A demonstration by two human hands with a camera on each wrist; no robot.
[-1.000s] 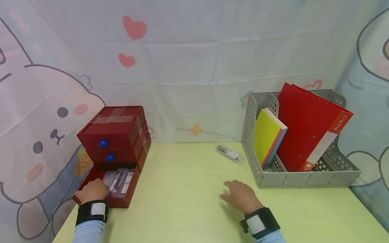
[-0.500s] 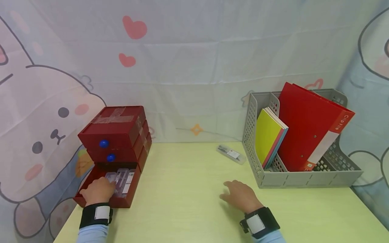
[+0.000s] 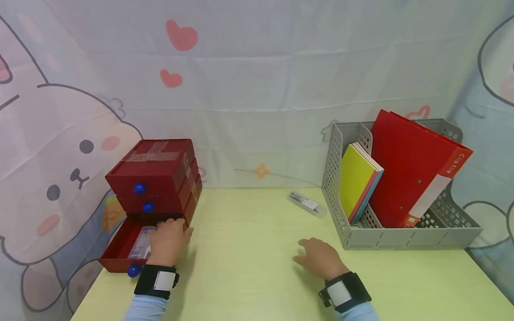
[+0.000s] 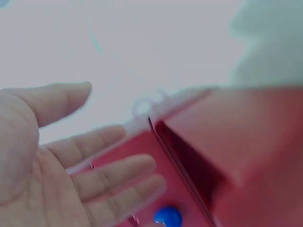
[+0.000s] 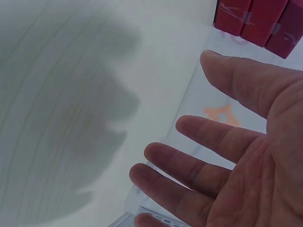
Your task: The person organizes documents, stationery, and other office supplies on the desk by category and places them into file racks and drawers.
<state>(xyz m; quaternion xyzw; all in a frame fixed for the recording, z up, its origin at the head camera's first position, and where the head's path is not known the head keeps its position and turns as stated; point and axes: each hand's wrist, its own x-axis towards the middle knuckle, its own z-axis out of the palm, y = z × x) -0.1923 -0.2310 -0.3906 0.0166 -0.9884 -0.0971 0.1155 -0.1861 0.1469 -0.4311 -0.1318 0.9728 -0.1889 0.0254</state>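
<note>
In the head view my left hand (image 3: 167,243) is over the right side of the pulled-out bottom drawer (image 3: 116,266) of a red drawer stack (image 3: 150,167). Its fingers look extended in the left wrist view, with nothing between them. Clear plastic cases (image 3: 140,243) lie in the drawer, partly covered by the hand. A blue knob (image 3: 134,270) shows at the drawer's front. My right hand (image 3: 321,258) hovers above the table with loose, spread fingers and holds nothing. The nearest thing beyond it is a small clear case (image 3: 307,203) with a white label.
At the right stands a grey perforated file holder (image 3: 409,238). Inside it lean several notebooks (image 3: 355,183) with a yellow front cover, and a red clip file (image 3: 409,174). A printed cloth (image 3: 249,98) hangs behind the pale yellow table (image 3: 241,267).
My left hand has moved right, from the drawer's left front to its right side. The drawer's blue knob has come into view. My right hand stays in about the same place.
</note>
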